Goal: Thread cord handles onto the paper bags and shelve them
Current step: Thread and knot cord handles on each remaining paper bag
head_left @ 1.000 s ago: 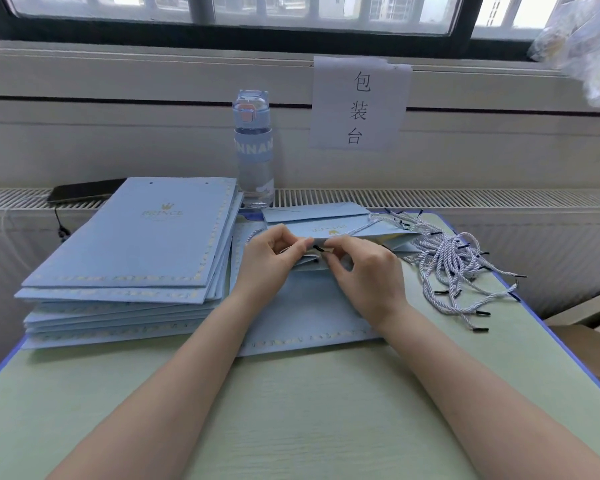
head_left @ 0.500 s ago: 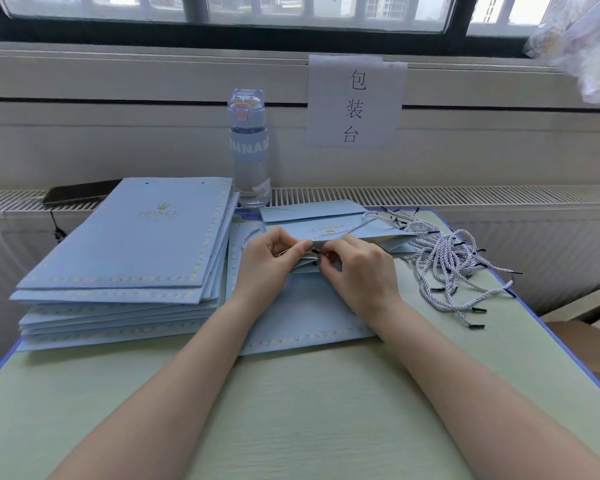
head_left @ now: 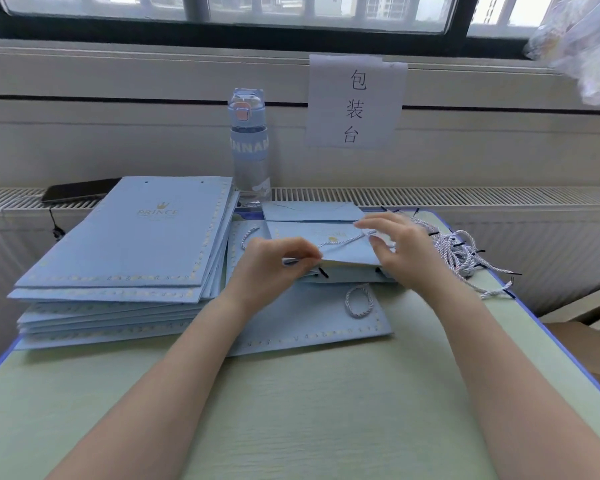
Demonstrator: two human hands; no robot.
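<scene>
A flat light-blue paper bag lies in front of me on the green table, its upper flap folded toward me. My left hand pinches the flap's near edge where a white twisted cord comes through. My right hand pinches that cord further along and holds it taut across the flap. A black cord tip sticks out below the edge. A loose cord loop rests on the bag.
A tall stack of flat blue bags sits at the left. A pile of loose cords lies at the right table edge. A water bottle and a phone stand at the back by the radiator.
My right hand has moved right and away from my left hand, drawing the cord out across the flap. The loop on the bag has come into view. My left hand stayed at the edge.
</scene>
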